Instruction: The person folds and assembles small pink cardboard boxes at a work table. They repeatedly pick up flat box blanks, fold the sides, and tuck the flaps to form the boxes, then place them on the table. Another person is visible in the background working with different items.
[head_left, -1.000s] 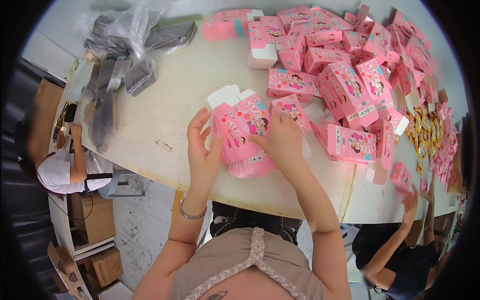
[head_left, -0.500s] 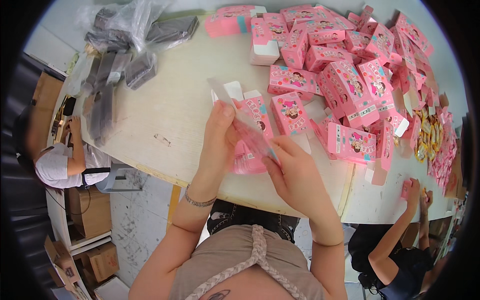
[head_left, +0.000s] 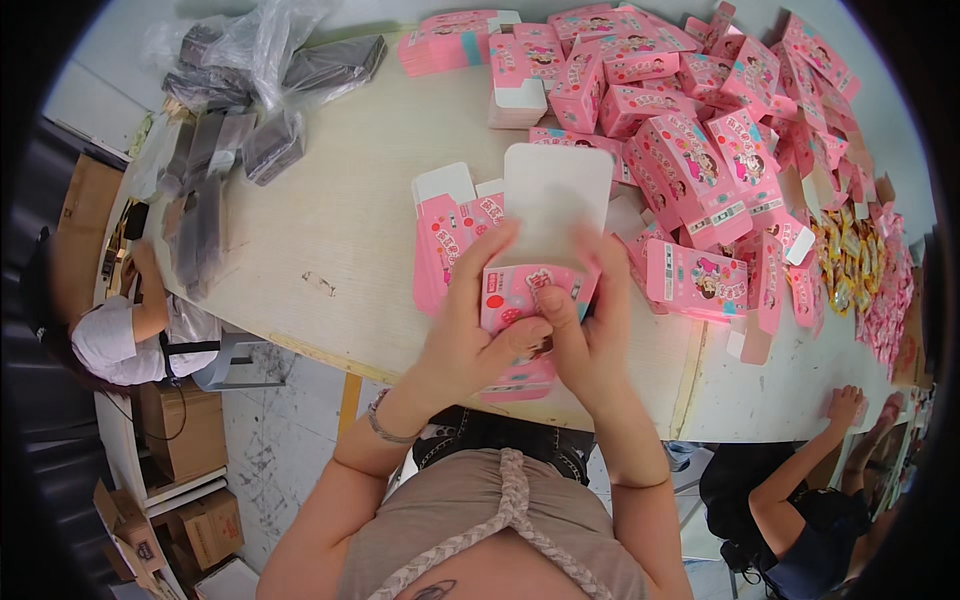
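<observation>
Between both hands I hold a pink carton printed with a cartoon figure. Its white end flap stands up on the side away from me. My left hand grips the left edge, thumb across the printed front. On the other side my right hand clasps the carton, its thumb pressing the front too; its fingertips are blurred. Beside and partly beneath my hands, flattened pink cartons with white flaps lie on the table.
A big heap of pink boxes fills the table's right side, near yellow-wrapped packets and pink packets. Dark blocks in clear plastic lie at the left. One person works at left, another at right.
The thin, tilted flat carton has been turned to face me and brought slightly nearer, its flap now upright. My hands have shifted right and closed around its sides. The right-hand person's hands moved.
</observation>
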